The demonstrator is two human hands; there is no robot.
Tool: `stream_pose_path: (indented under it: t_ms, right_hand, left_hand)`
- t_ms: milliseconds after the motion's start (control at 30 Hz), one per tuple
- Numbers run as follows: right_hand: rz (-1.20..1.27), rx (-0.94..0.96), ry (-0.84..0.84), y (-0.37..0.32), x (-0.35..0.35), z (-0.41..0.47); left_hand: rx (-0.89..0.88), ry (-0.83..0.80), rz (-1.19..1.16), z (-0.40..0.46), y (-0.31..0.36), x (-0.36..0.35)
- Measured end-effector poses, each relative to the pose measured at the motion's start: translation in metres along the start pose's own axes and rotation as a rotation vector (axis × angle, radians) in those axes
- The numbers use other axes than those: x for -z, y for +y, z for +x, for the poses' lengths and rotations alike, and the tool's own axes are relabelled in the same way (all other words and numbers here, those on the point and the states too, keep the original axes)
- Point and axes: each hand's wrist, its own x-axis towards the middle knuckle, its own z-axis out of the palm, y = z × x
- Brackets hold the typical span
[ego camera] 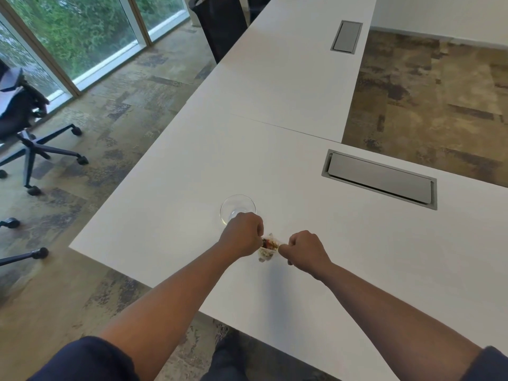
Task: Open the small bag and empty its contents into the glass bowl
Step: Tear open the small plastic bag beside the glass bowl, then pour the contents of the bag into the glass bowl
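Above a white table (170, 171), the left hand (242, 234) and right hand (305, 250), both pinched shut on the small bag (268, 247) (2 opposite edges), should pull apart gently just beside the empty glass bowl (237, 207).

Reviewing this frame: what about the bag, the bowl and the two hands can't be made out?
Head view only:
- small bag: too small to tell contents, or whether open.
- glass bowl: near rim hidden behind left hand.
- right hand: fingertips curled under, grip on bag hidden.
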Motion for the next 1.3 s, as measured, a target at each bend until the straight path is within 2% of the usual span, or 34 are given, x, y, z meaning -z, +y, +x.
stream_pose_path:
  t_ms: [133,233,367,500,600,700,833,933,1133,1233,1300]
  right_hand:
    - [-0.057,0.026,0.005,0.004,-0.001,0.005]
    - [0.022,0.031,0.005,0.011,0.002,0.004]
    - [0.396,-0.031,-0.13,0.019,0.004,0.002]
    - [0.924,-0.315,-0.184,0.024,0.002,0.012]
    - [1.077,-0.379,-0.222,0.022,-0.003,0.02]
    - [1.238,-0.373,-0.333,0.015,-0.009,0.025]
    - [1.433,-0.359,-0.434,0.003,-0.01,0.027]
    - [1.456,-0.362,-0.387,-0.003,-0.012,0.03]
    - [1.301,-0.397,-0.13,-0.008,-0.018,0.041]
    - [1.296,-0.413,-0.047,-0.011,-0.019,0.048]
    - [1.297,-0.408,-0.013,-0.012,-0.019,0.053]
  left_hand:
    - [-0.012,-0.035,0.035,0.001,0.002,0.004]
    - [-0.02,-0.048,0.015,0.003,0.006,0.008]
    - [-0.041,-0.035,0.027,0.002,0.015,0.017]
    - [-0.07,-0.05,0.022,0.0,0.027,0.031]
    - [-0.15,-0.053,-0.029,-0.003,0.037,0.043]
    - [-0.226,-0.064,-0.112,-0.004,0.044,0.056]
    - [-0.24,-0.048,-0.162,-0.001,0.042,0.068]
    - [-0.202,-0.012,-0.139,0.006,0.031,0.071]
    - [-0.146,-0.012,-0.143,0.021,-0.001,0.063]
    - [-0.072,-0.014,-0.358,0.03,-0.024,0.056]
    - [0.048,0.055,-0.508,0.037,-0.043,0.045]
